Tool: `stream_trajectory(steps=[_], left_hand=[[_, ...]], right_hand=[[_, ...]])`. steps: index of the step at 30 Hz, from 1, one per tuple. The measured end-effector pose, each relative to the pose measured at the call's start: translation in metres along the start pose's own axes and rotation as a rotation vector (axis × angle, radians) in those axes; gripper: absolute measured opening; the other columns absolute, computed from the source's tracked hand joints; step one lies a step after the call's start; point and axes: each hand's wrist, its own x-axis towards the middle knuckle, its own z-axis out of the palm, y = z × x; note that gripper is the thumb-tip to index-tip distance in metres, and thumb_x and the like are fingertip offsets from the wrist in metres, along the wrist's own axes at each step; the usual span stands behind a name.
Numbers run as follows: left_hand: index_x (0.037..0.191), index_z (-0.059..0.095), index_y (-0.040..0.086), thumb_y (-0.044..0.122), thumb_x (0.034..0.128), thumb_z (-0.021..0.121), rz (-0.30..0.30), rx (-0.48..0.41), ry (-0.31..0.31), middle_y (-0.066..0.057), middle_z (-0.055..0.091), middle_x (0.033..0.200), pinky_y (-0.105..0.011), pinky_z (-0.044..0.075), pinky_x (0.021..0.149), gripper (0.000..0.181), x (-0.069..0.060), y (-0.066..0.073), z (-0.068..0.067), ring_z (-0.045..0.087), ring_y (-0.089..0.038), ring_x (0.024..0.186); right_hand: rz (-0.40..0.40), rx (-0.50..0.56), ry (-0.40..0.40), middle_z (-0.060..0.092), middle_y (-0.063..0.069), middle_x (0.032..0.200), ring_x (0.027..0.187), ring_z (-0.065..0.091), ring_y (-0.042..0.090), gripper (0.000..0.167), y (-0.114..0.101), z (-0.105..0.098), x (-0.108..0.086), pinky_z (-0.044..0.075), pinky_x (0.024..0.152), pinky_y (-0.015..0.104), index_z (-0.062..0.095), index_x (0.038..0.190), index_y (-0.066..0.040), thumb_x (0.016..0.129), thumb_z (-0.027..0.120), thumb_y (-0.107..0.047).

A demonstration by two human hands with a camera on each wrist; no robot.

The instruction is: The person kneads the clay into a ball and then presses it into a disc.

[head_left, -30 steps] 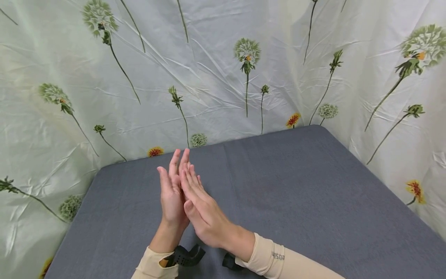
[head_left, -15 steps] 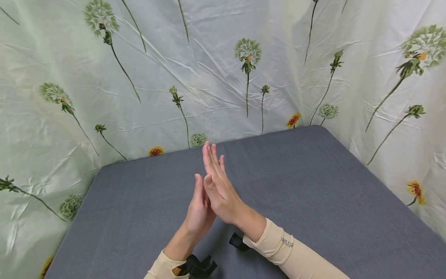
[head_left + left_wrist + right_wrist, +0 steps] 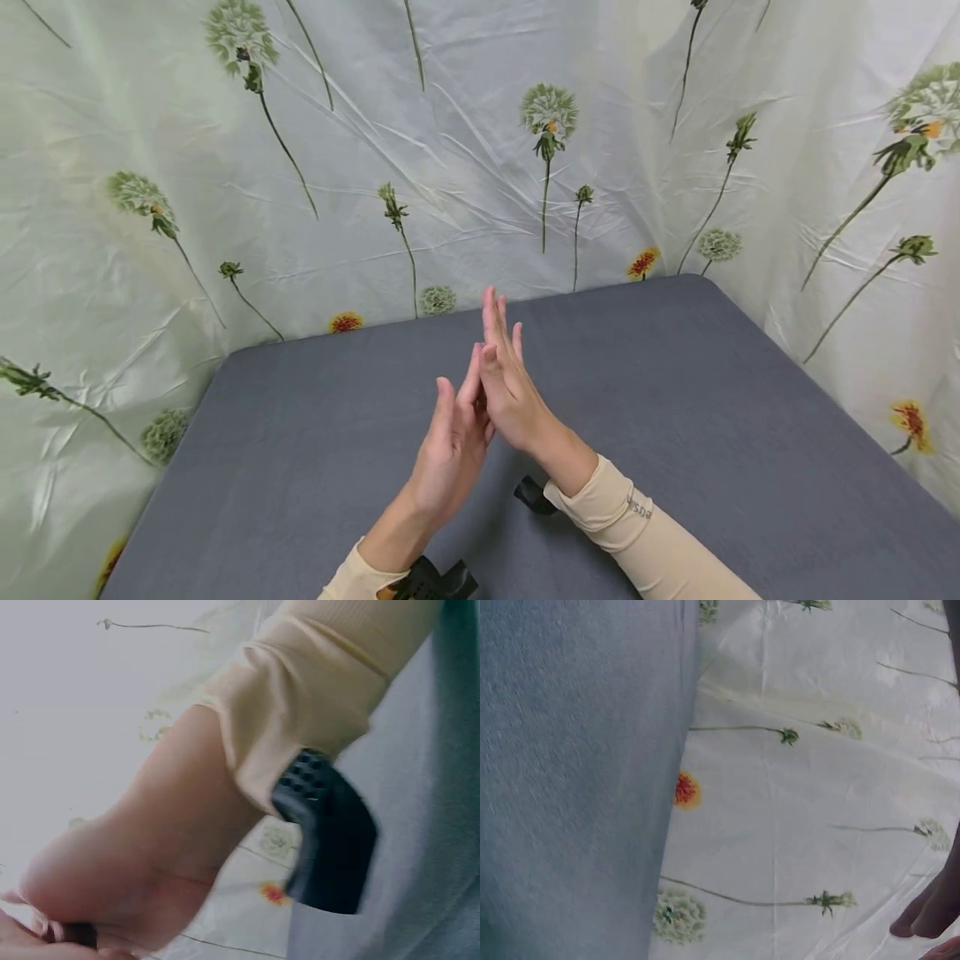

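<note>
On and around the desk: a broad desk (image 3: 675, 400) in dark grey cloth with a fine weave, its far right corner rounded, its far edge slanting upward from left to right in the head view.
Backdrop: a pale, glossy curtain (image 3: 480, 183) hangs behind the far edge and along both sides, creased diagonally across the middle.
Print: green-white dandelion heads (image 3: 550, 108) on long thin stems, closed green buds (image 3: 584, 194), and red-and-yellow blossoms (image 3: 642, 263) low down.
Shading: a soft shadow (image 3: 491, 517) lies on the cloth beneath the hands.
Hands: the left hand (image 3: 453, 450) and right hand (image 3: 513, 400) meet above the middle of the desk, palms turned toward each other.
Right fingers: straight and pointing up, mostly close together, the little finger slightly apart.
Left fingers: the index finger is straight against the right hand near its thumb, the thumb stands apart; the others are largely hidden, so their exact lie cannot be told.
Sleeves: cream, the right sleeve (image 3: 645, 533) lettered near the cuff.
Wrists: a black mount (image 3: 423, 579) at the left cuff, another black piece (image 3: 534, 496) by the right.
</note>
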Motion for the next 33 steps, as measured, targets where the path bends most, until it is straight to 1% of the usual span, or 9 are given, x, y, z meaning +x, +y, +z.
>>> stream_trajectory(steps=[3,6,11,14,20,23,25,29,33], left_hand=[[0.171,-0.019,0.022,0.067,0.1085,-0.006,0.047,0.017,0.075,0.012,-0.019,0.179,-0.058,-0.011,0.135,0.078,-0.002,0.004,-0.002,-0.018,-0.020,0.168],[0.171,-0.019,0.024,0.065,0.1094,-0.006,0.098,0.035,0.142,0.015,-0.016,0.179,-0.056,-0.013,0.134,0.075,-0.003,0.008,-0.005,-0.018,-0.015,0.167],[0.170,-0.018,0.034,0.067,0.1090,-0.005,0.195,0.058,0.252,0.019,-0.011,0.180,-0.053,-0.010,0.135,0.071,-0.006,0.015,-0.017,-0.012,-0.011,0.169],[0.170,-0.018,0.038,0.066,0.1095,-0.005,0.244,0.071,0.293,0.020,-0.011,0.180,-0.053,-0.011,0.135,0.068,-0.007,0.019,-0.026,-0.014,-0.011,0.168],[0.170,-0.015,0.041,0.070,0.1080,-0.003,0.300,0.101,0.367,0.020,-0.008,0.180,-0.046,-0.010,0.137,0.069,-0.007,0.028,-0.037,-0.020,-0.008,0.167],[0.170,-0.014,0.043,0.071,0.1072,-0.003,0.302,0.108,0.386,0.021,-0.006,0.180,-0.046,-0.009,0.137,0.070,-0.006,0.028,-0.039,-0.020,-0.008,0.167],[0.169,-0.015,0.044,0.071,0.1076,-0.002,0.295,0.114,0.380,0.021,-0.008,0.180,-0.049,-0.011,0.136,0.069,-0.006,0.026,-0.041,-0.022,-0.009,0.166],[0.168,-0.017,0.048,0.073,0.1068,-0.001,0.241,0.108,0.360,0.021,-0.012,0.180,-0.059,-0.012,0.134,0.068,-0.005,0.019,-0.043,-0.024,-0.015,0.167],[0.168,-0.020,0.046,0.074,0.1061,0.000,0.183,0.080,0.336,0.018,-0.013,0.181,-0.061,-0.008,0.134,0.070,-0.003,0.010,-0.038,-0.019,-0.017,0.168]], right_hand=[[0.011,0.013,-0.036,-0.013,-0.006,0.182,0.169,-0.016,0.023,0.089,-0.002,0.008,-0.004,-0.015,0.132,0.062,-0.012,0.172,-0.017,0.105,0.003,-0.074],[0.012,0.039,-0.088,-0.014,-0.005,0.181,0.168,-0.016,0.020,0.086,-0.006,0.017,-0.011,-0.013,0.132,0.063,-0.012,0.172,-0.017,0.107,0.004,-0.071],[0.017,0.085,-0.175,-0.016,-0.003,0.181,0.168,-0.015,0.019,0.078,-0.017,0.035,-0.022,-0.009,0.135,0.059,-0.014,0.171,-0.014,0.112,0.004,-0.062],[0.013,0.089,-0.225,-0.017,-0.001,0.181,0.168,-0.013,0.023,0.076,-0.024,0.043,-0.028,-0.005,0.136,0.056,-0.015,0.171,-0.012,0.114,0.003,-0.057],[-0.013,0.104,-0.303,-0.023,-0.003,0.179,0.168,-0.017,0.021,0.070,-0.038,0.053,-0.033,-0.003,0.137,0.051,-0.016,0.170,-0.010,0.116,0.004,-0.051],[-0.033,0.117,-0.307,-0.023,-0.003,0.179,0.167,-0.018,0.021,0.068,-0.042,0.055,-0.034,-0.004,0.138,0.048,-0.017,0.170,-0.010,0.117,0.004,-0.048],[-0.053,0.120,-0.298,-0.022,-0.001,0.180,0.168,-0.018,0.025,0.067,-0.043,0.056,-0.035,-0.005,0.138,0.046,-0.016,0.170,-0.011,0.117,0.004,-0.046],[-0.092,0.112,-0.262,-0.019,0.004,0.181,0.168,-0.017,0.029,0.066,-0.042,0.056,-0.037,-0.008,0.137,0.041,-0.014,0.171,-0.009,0.118,0.003,-0.044],[-0.102,0.111,-0.224,-0.018,0.006,0.181,0.168,-0.019,0.025,0.066,-0.039,0.052,-0.034,-0.011,0.136,0.039,-0.013,0.171,-0.011,0.117,0.002,-0.046]])
